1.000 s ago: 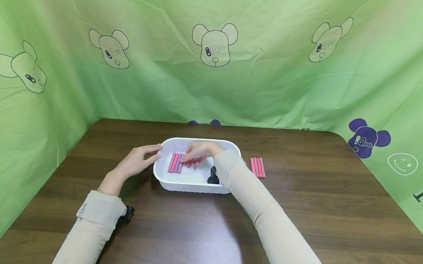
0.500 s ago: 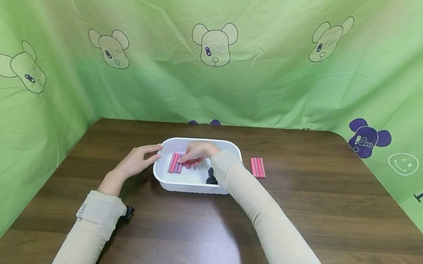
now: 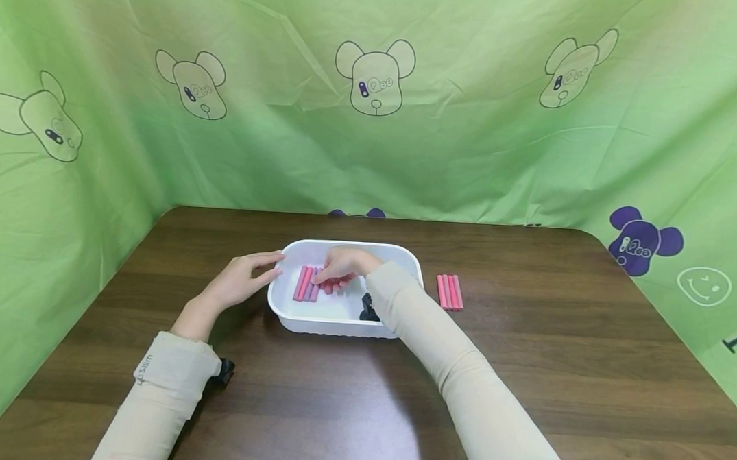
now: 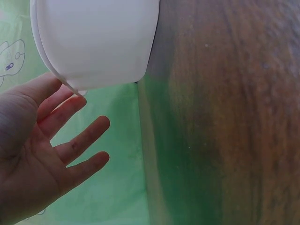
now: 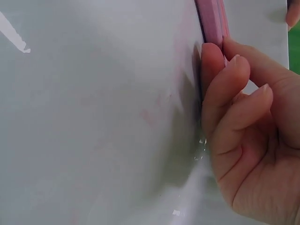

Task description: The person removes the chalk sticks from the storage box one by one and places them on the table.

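Several pink and purple chalk sticks (image 3: 304,284) lie side by side in the left part of a white plastic tub (image 3: 339,327). My right hand (image 3: 345,267) reaches into the tub and pinches the end of a purple chalk stick (image 5: 210,18) at the row's right side, its other fingers curled. Part of the row is hidden behind that hand. My left hand (image 3: 239,279) touches the tub's left rim with its fingertips; in the left wrist view its lower fingers spread apart, fairly straight, and hold nothing.
Several pink chalk sticks (image 3: 449,292) lie in a row on the brown wooden table (image 3: 561,348), right of the tub. A black wrist camera (image 3: 369,308) sits at the right sleeve. Pink smudges mark the tub floor. A green patterned cloth (image 3: 371,161) hangs behind.
My right hand has shifted slightly left over the chalk row since one second ago, then stays almost still. The left hand keeps its place at the rim.
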Action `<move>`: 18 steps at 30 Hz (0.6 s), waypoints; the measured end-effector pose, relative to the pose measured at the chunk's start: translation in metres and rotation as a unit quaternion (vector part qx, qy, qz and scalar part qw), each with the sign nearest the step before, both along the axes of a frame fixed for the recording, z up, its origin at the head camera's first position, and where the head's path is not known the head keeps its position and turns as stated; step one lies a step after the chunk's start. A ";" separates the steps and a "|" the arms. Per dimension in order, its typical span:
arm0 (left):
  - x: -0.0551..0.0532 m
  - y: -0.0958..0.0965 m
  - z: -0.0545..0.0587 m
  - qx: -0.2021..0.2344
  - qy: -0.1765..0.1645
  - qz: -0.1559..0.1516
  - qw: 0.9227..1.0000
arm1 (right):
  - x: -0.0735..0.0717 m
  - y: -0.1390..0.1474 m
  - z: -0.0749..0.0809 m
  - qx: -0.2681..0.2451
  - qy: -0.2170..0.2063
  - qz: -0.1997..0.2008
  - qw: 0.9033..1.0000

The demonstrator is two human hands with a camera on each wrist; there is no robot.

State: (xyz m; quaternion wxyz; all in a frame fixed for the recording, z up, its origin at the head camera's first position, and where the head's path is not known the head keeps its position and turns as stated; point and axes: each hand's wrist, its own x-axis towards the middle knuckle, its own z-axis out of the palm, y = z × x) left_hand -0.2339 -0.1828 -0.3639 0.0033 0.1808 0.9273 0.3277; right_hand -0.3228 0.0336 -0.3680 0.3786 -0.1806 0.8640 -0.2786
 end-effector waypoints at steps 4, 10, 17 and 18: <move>0.000 0.000 0.001 0.005 0.004 -0.001 1.000 | -0.002 0.000 0.000 0.003 -0.012 -0.003 1.000; 0.001 0.000 0.001 0.006 0.004 0.000 1.000 | -0.003 0.000 0.001 0.009 -0.023 0.000 1.000; 0.000 0.000 0.000 0.008 0.006 -0.001 1.000 | -0.004 0.002 0.002 -0.003 -0.042 0.002 0.999; 0.000 0.000 0.000 0.009 0.007 -0.001 1.000 | -0.004 0.002 0.003 -0.005 -0.043 0.003 0.999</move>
